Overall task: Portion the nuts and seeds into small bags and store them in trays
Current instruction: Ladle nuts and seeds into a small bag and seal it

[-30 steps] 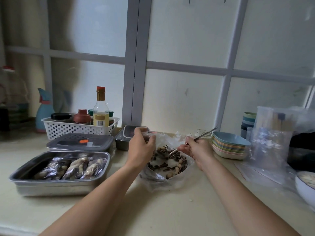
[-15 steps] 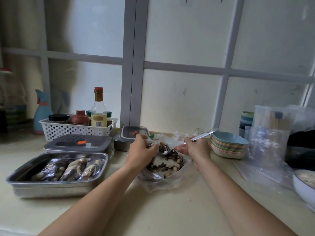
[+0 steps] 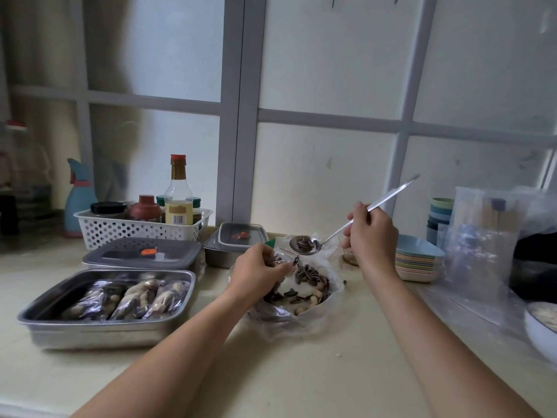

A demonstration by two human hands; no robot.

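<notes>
Left hand [image 3: 259, 276]: fingers curled, pinching the mouth of a small clear zip bag [image 3: 278, 257] with a green corner. A few dark seeds show inside it. The bag is held low over the big crumpled clear plastic bag [image 3: 328, 292] lying open on the pale counter [image 3: 301, 372].

Big bag contents: black-and-white striped sunflower seeds [image 3: 307, 274] piled at the back, pale peanuts [image 3: 315, 300] at the front and right, loosely mixed.

Right hand [image 3: 372, 236]: fingers wrapped round the handle of a long thin metal spoon [image 3: 304, 245]. The spoon bowl is roughly level and carries a few striped seeds. It hangs just right of and above the small bag's mouth, not touching it.

Open rectangular steel tray [image 3: 90, 330] on the left holds three filled small bags [image 3: 126, 300] side by side, peanuts and dark seeds visible through the plastic. Behind it sits a steel tray with a grey lid [image 3: 141, 254].
</notes>
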